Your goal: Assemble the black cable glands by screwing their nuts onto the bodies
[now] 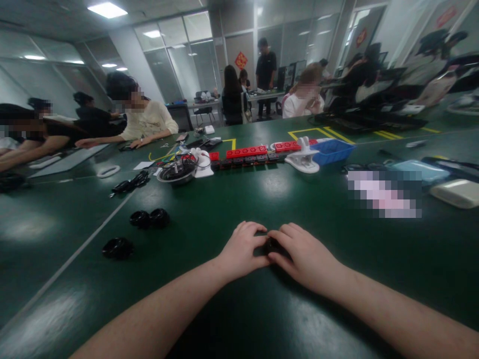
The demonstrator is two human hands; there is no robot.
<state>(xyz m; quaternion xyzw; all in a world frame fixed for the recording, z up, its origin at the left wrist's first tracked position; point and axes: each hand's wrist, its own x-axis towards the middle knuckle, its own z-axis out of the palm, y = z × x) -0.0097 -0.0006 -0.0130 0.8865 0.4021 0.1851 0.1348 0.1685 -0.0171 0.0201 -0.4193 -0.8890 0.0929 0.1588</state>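
My left hand (243, 248) and my right hand (303, 254) rest on the dark green table (239, 199), fingertips meeting. Between them sits a small black object (272, 245), mostly hidden by the curled fingers of both hands. I cannot make out what the object is. Both forearms reach in from the bottom edge of the view.
Three black round parts lie to the left: two touching (149, 218) and one nearer (117, 248). Farther back are a round black device on a tray (177, 171), red and black blocks in rows (247, 154), a blue bin (332, 150), a white clamp (304, 158). Other people sit around the table.
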